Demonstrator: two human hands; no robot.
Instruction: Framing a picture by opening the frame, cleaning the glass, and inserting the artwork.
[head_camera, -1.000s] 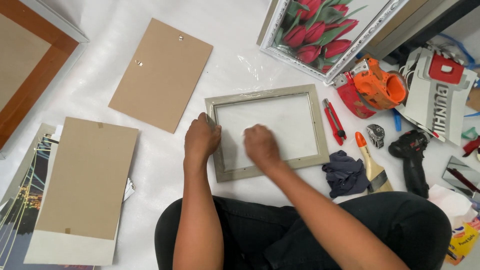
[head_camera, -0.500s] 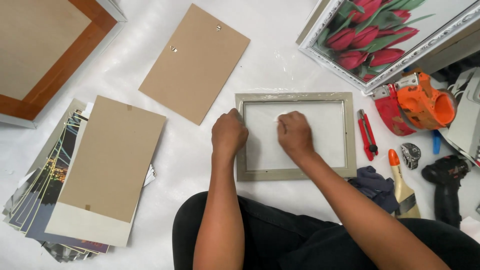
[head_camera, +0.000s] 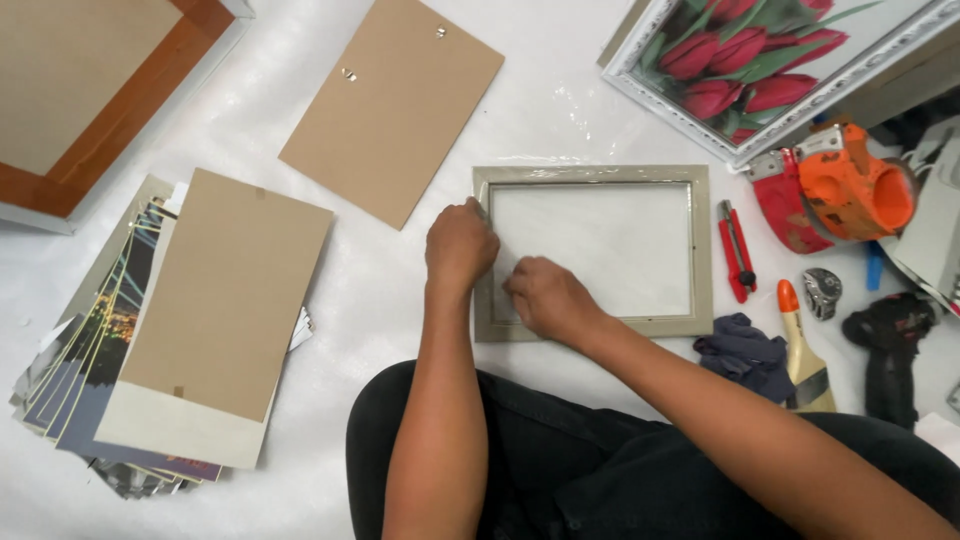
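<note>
Carefully, with the grey picture frame (head_camera: 592, 251) lying face-down on the white sheet (head_camera: 400, 300), left hand (head_camera: 460, 245) curled gripping its left rail and right hand (head_camera: 548, 297) pressing fingertips on the glass, keep pressure light and even near that edge.

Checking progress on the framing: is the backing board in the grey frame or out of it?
Out: the brown backing board lies flat beside the grey frame.

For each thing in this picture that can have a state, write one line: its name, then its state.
Grey picture frame: lying flat, backing off.
Backing board: loose, flat beside frame.
Left hand: on frame's left edge.
Right hand: pressing frame's lower left corner.
Utility knife: lying unused.
Paintbrush: lying unused.
</note>
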